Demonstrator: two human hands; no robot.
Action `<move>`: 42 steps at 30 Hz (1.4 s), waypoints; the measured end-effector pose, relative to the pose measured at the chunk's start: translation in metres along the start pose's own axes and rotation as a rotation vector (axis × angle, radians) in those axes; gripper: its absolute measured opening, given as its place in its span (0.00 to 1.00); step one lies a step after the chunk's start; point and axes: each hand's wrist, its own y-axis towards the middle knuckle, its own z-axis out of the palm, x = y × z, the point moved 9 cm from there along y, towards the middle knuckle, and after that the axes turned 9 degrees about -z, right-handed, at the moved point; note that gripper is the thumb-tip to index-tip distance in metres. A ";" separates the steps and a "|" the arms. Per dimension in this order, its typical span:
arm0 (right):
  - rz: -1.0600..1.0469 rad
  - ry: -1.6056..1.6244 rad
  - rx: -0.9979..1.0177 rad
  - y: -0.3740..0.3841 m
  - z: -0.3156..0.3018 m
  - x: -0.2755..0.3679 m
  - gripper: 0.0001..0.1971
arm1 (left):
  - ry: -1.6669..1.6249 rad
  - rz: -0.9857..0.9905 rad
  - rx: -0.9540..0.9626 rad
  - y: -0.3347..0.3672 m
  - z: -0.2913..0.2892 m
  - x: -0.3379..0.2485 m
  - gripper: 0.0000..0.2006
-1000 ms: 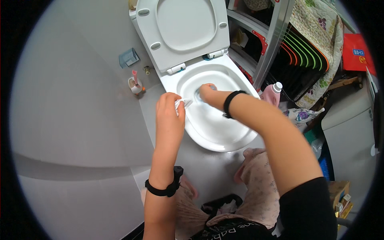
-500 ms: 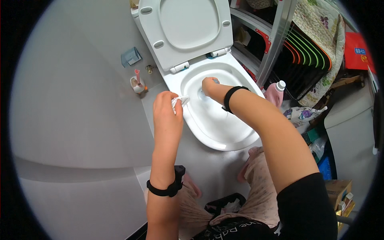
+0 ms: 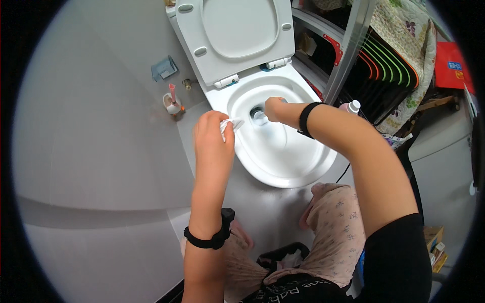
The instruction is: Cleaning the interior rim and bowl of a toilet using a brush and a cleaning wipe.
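In front of me is a white toilet bowl [image 3: 283, 171], its seat and lid [image 3: 240, 30] raised at the back. My left hand [image 3: 211, 134] is at the bowl's left rim, fingers closed round a crumpled white tissue [image 3: 230, 127]. Inside the bowl, above the drain, my right hand [image 3: 276, 109] is curled into a fist. What it grips is mostly hidden by the fingers. Just left of that fist, a pale, blurred shape [image 3: 259, 117] shows at the dark drain hole; I cannot tell whether the hand holds it.
A toilet brush holder [image 3: 173, 107] and a blue-grey wall box [image 3: 164, 68] are on the left. At right, a metal shelf [image 3: 348, 55], folded black racks with coloured edges [image 3: 386, 68] and a pink bottle with a white cap [image 3: 353, 106] crowd the bowl. A dark bin [image 3: 283, 255] stands between my legs.
My right hand has shifted slightly right within the bowl, its elbow swinging outward, uncovering the drain hole. My left hand stays almost in place with the tissue.
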 end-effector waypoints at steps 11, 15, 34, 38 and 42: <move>-0.004 -0.080 0.064 0.029 -0.015 0.015 0.13 | -0.041 -0.011 0.014 0.001 -0.001 -0.005 0.05; 0.076 -0.040 0.084 0.017 -0.021 -0.001 0.13 | -0.026 -0.002 0.010 0.004 0.001 -0.002 0.05; 0.041 0.132 0.068 -0.005 0.031 -0.021 0.12 | -0.055 -0.039 0.065 0.004 0.008 -0.002 0.07; 0.159 0.389 -0.140 -0.039 0.008 0.002 0.14 | -0.044 -0.044 0.033 -0.001 -0.004 0.008 0.06; 0.044 0.261 -0.074 -0.048 0.015 -0.004 0.13 | -0.046 -0.027 0.042 -0.002 -0.005 0.003 0.06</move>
